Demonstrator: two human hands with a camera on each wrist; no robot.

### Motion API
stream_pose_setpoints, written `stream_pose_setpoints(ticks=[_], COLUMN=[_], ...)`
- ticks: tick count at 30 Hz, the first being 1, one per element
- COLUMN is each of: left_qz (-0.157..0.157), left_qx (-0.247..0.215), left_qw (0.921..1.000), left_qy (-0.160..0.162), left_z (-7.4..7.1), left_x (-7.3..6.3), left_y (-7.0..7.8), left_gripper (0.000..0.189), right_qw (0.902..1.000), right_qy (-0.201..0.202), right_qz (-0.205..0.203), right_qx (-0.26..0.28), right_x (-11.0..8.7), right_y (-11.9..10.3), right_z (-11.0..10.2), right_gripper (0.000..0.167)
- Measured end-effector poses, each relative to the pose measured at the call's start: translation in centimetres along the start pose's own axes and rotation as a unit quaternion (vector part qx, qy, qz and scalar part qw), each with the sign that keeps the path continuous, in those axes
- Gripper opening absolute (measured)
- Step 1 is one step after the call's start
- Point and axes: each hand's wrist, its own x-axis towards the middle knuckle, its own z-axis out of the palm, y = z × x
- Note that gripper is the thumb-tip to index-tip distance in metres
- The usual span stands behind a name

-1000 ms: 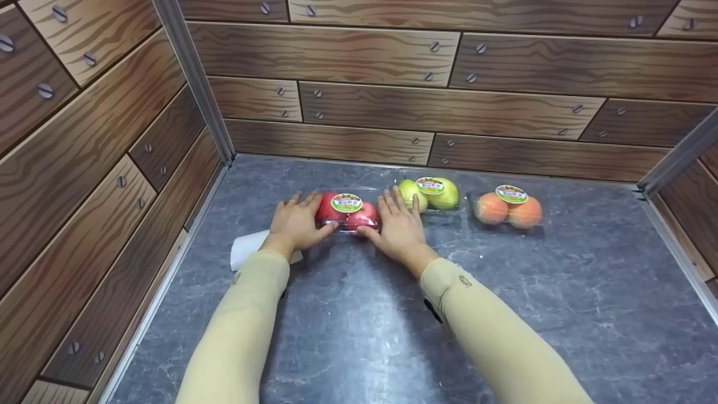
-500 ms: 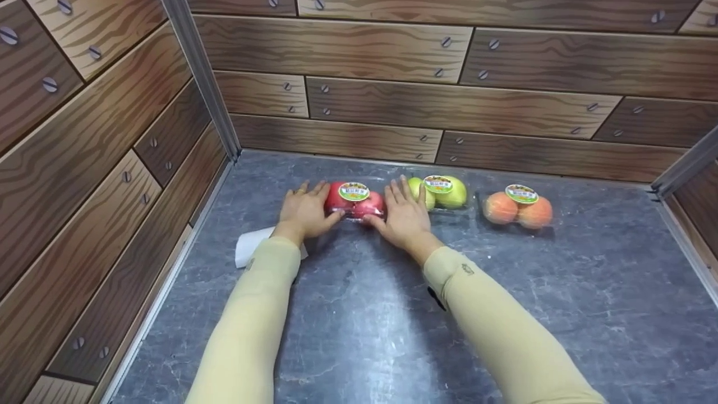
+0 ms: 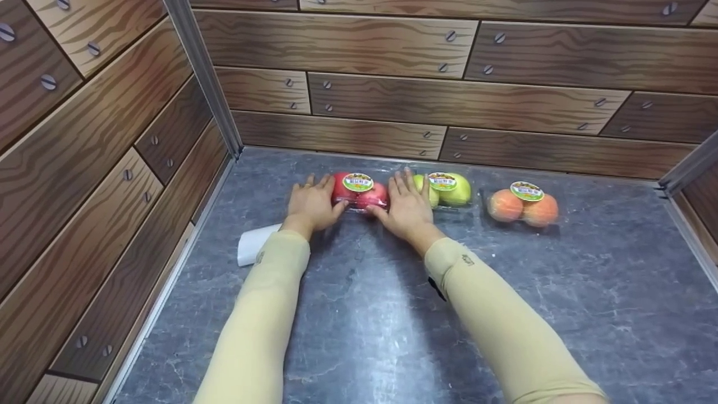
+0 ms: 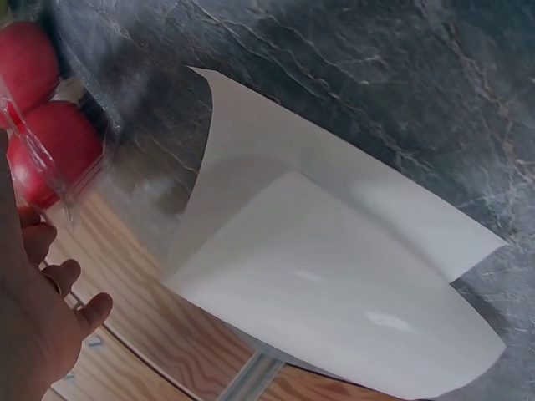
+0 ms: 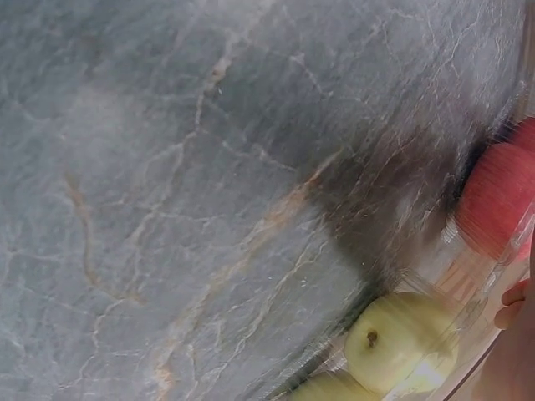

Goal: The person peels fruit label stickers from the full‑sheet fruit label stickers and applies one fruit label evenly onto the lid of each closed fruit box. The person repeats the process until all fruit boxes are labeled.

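Note:
A clear plastic box of red apples [image 3: 372, 196] with a round label sits between my hands near the back of the table. My left hand [image 3: 312, 206] lies along the box's left side, fingers stretched forward and thumb at its front edge. On the other side is my right hand [image 3: 410, 210], also with straight fingers, its thumb near the front corner. It partly covers a neighbouring clear box of yellow-green fruit [image 3: 459, 191]. In the left wrist view the red apples [image 4: 63, 150] show beside the left fingers. The right wrist view shows a pale green fruit [image 5: 401, 342] under clear plastic.
A third clear box with orange-pink fruit [image 3: 541, 212] stands to the right. A curled white sheet [image 4: 334, 276] lies on the table left of my left forearm. Wood-patterned walls [image 3: 348, 132] border the back and sides of the grey marbled table [image 3: 589, 314].
Both hands and the box of red apples have slid away toward the back wall, into line with the green fruit box. The head view has shifted slightly.

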Motion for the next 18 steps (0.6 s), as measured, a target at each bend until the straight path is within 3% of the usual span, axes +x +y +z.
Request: stream_pose_setpoints(ticks=[18], left_qz=[-0.019], left_qx=[0.004], left_qw=[0.9998], left_qy=[-0.01], left_z=[0.08], left_x=[1.08], left_y=[0.65], left_gripper=[0.079], right_qw=[1.0], right_qy=[0.003], right_qz=[0.004], right_qx=[-0.006], right_x=[0.92], right_y=[0.38], right_z=[-0.2], right_gripper=[0.099])
